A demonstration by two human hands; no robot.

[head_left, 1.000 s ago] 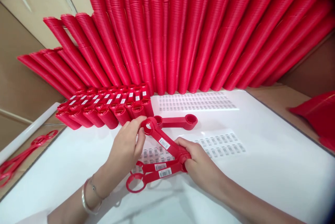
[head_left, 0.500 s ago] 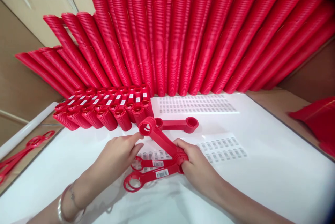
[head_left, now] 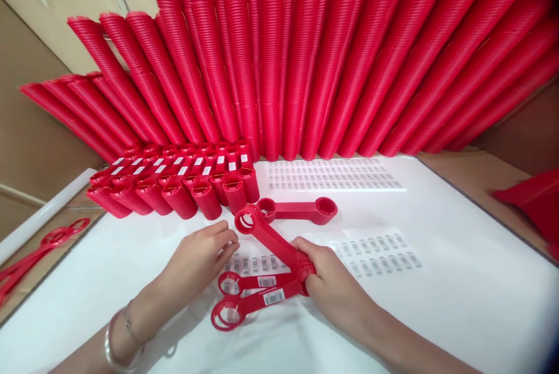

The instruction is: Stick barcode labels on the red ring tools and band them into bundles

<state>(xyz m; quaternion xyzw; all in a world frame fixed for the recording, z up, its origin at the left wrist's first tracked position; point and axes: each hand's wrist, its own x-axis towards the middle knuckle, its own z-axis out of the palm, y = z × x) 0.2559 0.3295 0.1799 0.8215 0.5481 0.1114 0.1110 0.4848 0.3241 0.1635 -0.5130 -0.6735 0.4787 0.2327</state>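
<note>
My right hand (head_left: pixel 327 272) is closed round the joined ends of several red plastic ring-ended wrenches (head_left: pixel 275 241), which fan out to the left. The lower ones carry white barcode labels (head_left: pixel 274 296); no label shows on the upper one. My left hand (head_left: pixel 205 249) hovers left of the fan with curled fingers, thumb and forefinger close together; anything between them is too small to make out. Under the held wrenches lies a sheet of barcode labels (head_left: pixel 378 254), partly hidden. Just behind, more red wrenches (head_left: pixel 301 210) lie flat on the white table (head_left: pixel 458 281).
Short bundles of labelled red wrenches (head_left: pixel 179 187) stand at the back left. Tall stacks of red wrenches (head_left: pixel 273 71) line the back. Another label sheet (head_left: pixel 332 175) lies before them. Loose red wrenches (head_left: pixel 48 246) are at the left, beside a white roll (head_left: pixel 48 211).
My left hand has drawn slightly away from the upper wrench's ring, its fingers curling in. The right hand keeps its hold on the fanned wrenches. The whole view has shifted slightly.
</note>
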